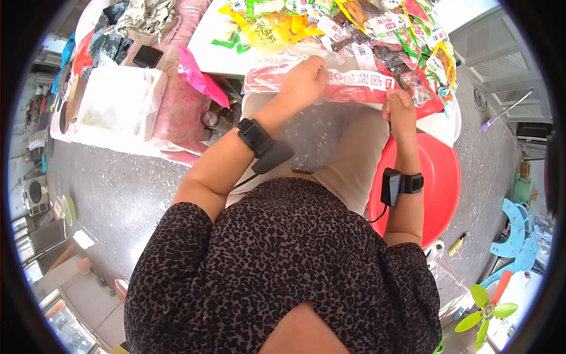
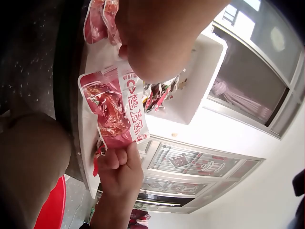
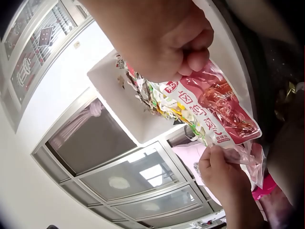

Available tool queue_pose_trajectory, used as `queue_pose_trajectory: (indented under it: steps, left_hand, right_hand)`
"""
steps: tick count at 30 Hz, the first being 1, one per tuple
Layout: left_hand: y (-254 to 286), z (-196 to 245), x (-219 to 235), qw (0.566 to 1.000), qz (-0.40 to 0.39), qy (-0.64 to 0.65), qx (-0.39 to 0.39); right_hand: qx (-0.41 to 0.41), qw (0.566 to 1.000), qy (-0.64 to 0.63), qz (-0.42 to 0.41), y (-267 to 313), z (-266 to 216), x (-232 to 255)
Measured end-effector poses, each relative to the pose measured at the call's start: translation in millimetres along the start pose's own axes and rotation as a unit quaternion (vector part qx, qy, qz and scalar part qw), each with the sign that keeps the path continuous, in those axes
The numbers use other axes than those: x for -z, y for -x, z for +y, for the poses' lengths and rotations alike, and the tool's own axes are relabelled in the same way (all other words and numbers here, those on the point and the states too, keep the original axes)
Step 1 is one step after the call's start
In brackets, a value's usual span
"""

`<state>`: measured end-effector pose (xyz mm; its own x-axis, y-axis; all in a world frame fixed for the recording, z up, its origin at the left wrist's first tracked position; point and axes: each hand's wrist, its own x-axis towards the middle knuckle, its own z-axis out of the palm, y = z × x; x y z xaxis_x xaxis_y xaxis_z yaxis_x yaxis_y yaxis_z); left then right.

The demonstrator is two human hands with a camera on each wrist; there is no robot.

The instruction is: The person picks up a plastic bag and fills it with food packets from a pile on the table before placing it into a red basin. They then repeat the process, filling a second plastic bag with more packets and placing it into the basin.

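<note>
A red and white snack packet (image 1: 359, 87) with large printed characters is stretched level between my two hands, over the near edge of the white table. Pieces of reddish-brown food show through its clear window in both wrist views. My left hand (image 1: 305, 81) pinches one end of it, where clear plastic (image 3: 237, 156) shows by the fingertips. Past that hand, more red packaging (image 1: 262, 78) lies at the table edge. With curled fingers, my right hand (image 1: 402, 112) grips the packet's other end at the corner.
Many colourful snack packets (image 1: 268, 32) are heaped on the white table (image 1: 203, 44), inside a white box (image 3: 112, 102). A red basin (image 1: 439, 177) stands on the floor by my right arm. To the left, a pink-covered surface bears a white slab-like item (image 1: 118, 97) and a phone (image 1: 147, 56).
</note>
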<state>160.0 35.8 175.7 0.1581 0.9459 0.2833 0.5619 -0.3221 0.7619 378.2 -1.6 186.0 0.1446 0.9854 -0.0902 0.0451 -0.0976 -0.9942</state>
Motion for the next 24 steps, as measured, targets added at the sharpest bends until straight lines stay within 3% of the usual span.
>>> queue_pose_trajectory:
  steps: [2,5,8,11,14,17,20,24]
  left_hand:
    - [-1.5,2.6,3.8,0.999,0.003,-0.036,-0.033]
    - [-4.9,0.7,4.5,0.989,0.006,-0.119,-0.090]
    - [-3.0,5.9,5.5,0.989,-0.012,-0.127,-0.079]
    - [-1.5,3.9,3.6,0.986,-0.021,-0.141,-0.090]
    - [1.9,9.1,7.8,0.982,-0.022,-0.151,-0.112]
    - [2.2,9.7,7.9,0.959,-0.027,-0.220,-0.175]
    - [6.0,13.2,5.6,0.946,-0.048,-0.258,-0.192]
    - [5.2,17.6,5.5,0.943,-0.020,-0.252,-0.218]
  right_hand:
    - [-0.051,0.998,-0.039,-0.016,-7.7,1.5,-0.6]
    - [-0.132,0.982,-0.073,-0.111,-16.5,15.3,0.8]
    - [-0.148,0.979,0.019,-0.140,-8.8,11.9,-6.8]
    - [-0.143,0.981,0.003,-0.134,-7.9,7.6,-3.9]
    - [-0.179,0.972,-0.095,-0.120,-13.3,7.7,9.4]
    - [-0.205,0.964,-0.121,-0.117,-18.3,9.6,11.9]
    - [-0.237,0.942,-0.198,-0.128,-28.4,16.3,14.5]
    - [-0.309,0.896,-0.267,-0.173,-26.0,15.4,-8.7]
